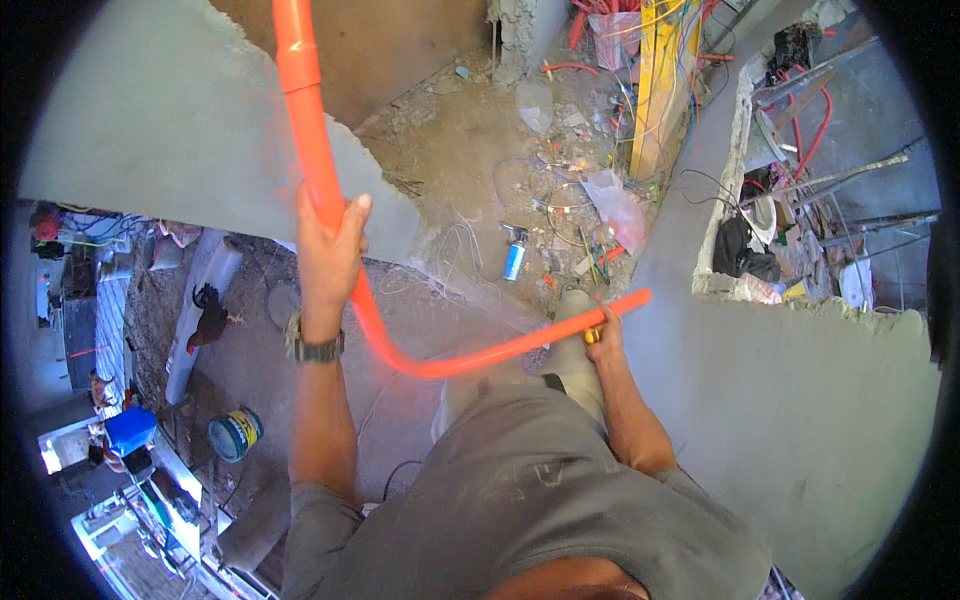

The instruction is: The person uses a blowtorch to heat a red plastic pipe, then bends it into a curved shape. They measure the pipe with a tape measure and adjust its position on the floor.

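Wrapped left hand (332,240) round glossy, curved orange pipe (430,368) before dusty cloth shirt (520,480); set right hand (606,340) at pipe's straight end, against yellow object (591,336). Could not tell its grip.

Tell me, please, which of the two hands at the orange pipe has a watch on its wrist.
The left hand, gripping the orange pipe: a dark watch circles its wrist, while the right hand has a bare wrist.
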### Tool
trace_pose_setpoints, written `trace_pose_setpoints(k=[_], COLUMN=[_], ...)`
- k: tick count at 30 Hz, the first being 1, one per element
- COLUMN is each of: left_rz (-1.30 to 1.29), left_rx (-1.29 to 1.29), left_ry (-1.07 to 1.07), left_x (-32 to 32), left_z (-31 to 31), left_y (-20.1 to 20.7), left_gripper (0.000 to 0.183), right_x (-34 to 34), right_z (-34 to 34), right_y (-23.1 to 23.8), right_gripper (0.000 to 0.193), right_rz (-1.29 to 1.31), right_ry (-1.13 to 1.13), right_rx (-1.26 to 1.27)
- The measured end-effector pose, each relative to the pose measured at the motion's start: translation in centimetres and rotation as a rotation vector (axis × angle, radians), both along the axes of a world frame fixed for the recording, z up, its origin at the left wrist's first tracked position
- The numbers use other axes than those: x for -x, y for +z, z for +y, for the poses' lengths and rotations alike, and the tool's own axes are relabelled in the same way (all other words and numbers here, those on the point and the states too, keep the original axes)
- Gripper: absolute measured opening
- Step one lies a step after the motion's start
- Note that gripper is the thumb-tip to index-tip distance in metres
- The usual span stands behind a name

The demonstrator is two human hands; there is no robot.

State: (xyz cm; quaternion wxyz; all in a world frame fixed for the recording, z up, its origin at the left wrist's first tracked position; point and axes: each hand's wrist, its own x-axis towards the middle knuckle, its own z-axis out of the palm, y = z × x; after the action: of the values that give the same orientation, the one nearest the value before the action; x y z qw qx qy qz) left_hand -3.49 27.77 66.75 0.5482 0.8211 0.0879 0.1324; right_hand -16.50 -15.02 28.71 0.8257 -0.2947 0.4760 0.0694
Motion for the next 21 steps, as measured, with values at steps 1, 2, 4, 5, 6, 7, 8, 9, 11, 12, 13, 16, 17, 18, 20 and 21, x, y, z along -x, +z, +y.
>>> trace_pose_setpoints(k=[1,2,4,5,6,7,8,9,11,12,13,16,17,18,20,21], left_rz=[0.038,0.081,0.151,0.186,0.181,0.168,0.207,0.254,0.317,0.356,0.296,0.181,0.196,0.212,0.472,0.596], left_rx=[0.011,0.025,0.021,-0.006,-0.071,-0.13,-0.115,-0.099,-0.162,-0.19,-0.26,-0.411,-0.42,-0.423,0.005,0.219], left_ry=[-0.004,-0.008,-0.011,-0.003,0.011,0.019,0.035,0.049,0.04,0.03,0.05,0.067,0.075,0.073,-0.023,-0.063], left_x=[-2.0,-3.4,-6.6,-7.7,-8.5,-10.0,-10.9,-11.2,-11.6,-11.7,-11.8,-13.1,-13.6,-14.1,-16.9,-18.4], left_z=[0.2,0.2,0.4,1.2,2.7,3.7,3.3,2.6,3.1,2.9,2.8,1.3,1.2,0.5,-1.0,-1.4], left_y=[-2.2,-4.4,-9.5,-12.6,-17.2,-21.2,-23.9,-26.4,-31.7,-34.4,-37.0,-44.1,-46.9,-49.1,-52.5,-54.1], left_gripper=[0.05,0.05,0.053,0.056,0.058,0.06,0.06,0.061,0.061,0.061,0.061,0.059,0.058,0.058,0.061,0.063], right_x=[0.8,2.5,4.1,4.8,5.0,5.0,6.2,7.2,7.2,7.4,7.2,7.0,6.3,5.5,3.7,3.0], right_z=[-0.2,-1.0,-1.5,-1.0,-0.4,-0.3,-1.1,-1.6,-2.1,-2.4,-2.8,-4.7,-5.1,-5.6,-7.1,-8.0], right_y=[1.7,2.4,3.3,3.7,4.1,3.3,1.9,0.9,-1.4,-2.5,-3.7,-8.9,-10.7,-11.9,-15.2,-17.6], right_gripper=[0.022,0.02,0.019,0.019,0.018,0.018,0.017,0.017,0.016,0.016,0.016,0.021,0.021,0.022,0.022,0.023], right_rz=[0.1,0.088,0.037,0.067,0.088,0.109,0.144,0.154,0.157,0.16,0.163,0.149,0.153,0.158,0.154,0.14], right_ry=[-0.086,-0.142,-0.235,-0.25,-0.256,-0.243,-0.243,-0.242,-0.241,-0.251,-0.259,-0.297,-0.294,-0.299,-0.27,-0.238], right_rx=[0.017,0.042,0.071,0.078,0.08,0.075,0.091,0.137,0.159,0.146,0.132,0.131,0.149,0.174,0.199,0.19])
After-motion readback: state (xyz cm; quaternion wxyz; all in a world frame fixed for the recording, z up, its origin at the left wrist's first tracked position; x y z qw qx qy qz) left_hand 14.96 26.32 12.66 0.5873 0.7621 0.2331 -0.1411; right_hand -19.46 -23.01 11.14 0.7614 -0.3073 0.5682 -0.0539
